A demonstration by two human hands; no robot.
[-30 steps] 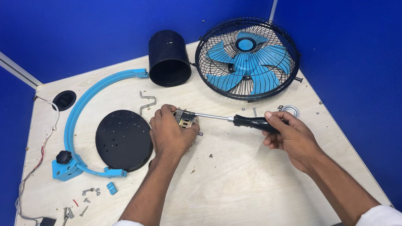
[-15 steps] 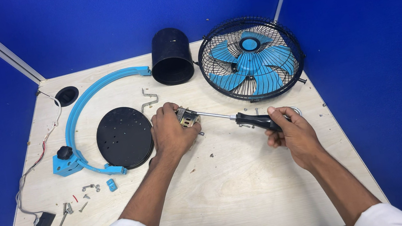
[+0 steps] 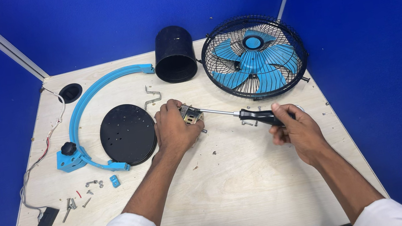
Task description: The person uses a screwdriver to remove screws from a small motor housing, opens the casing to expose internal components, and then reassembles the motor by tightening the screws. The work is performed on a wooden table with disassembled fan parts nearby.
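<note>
Partitioned workbench booth, blue divider walls [image 3: 116,19], pale wooden table [image 3: 246,192]

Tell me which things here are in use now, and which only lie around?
In use: left hand on small metal part; right hand holding screwdriver.

Lying about: fan, black cylinder, black disc, blue arc, loose screws, wire.

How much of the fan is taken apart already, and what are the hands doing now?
Done: the blue arc bracket, round black plate, black cylinder and loose screws lie apart on the table. In hand: the left hand steadies a small metal part while the right hand works the screwdriver. Left: the caged fan head remains whole.
</note>
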